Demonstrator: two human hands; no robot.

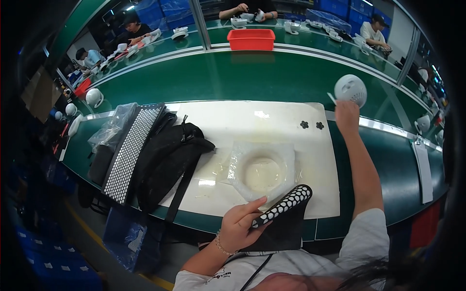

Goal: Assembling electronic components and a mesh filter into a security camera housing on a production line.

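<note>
My left hand [241, 227] is closed on a black strap-like piece with white honeycomb cells [283, 205], held tilted near the table's front edge. Stretched far forward at the right, my right hand [347, 116] grips a white round fan-like housing [351, 90] with slots, over the green belt; its fingers are partly hidden. Between the hands, a foam ring wrapped in clear plastic [263, 170] lies on the white work mat [310, 160]. Two small black flower-shaped parts [304, 124] are at the mat's far right.
Black bags [170, 150] and a honeycomb-patterned panel [133, 150] are piled at left beside clear plastic wrap [114, 126]. Beyond the green belt [218, 75] stands a red bin [251, 40]. Several people work across the belt. A white strip [422, 172] lies at right.
</note>
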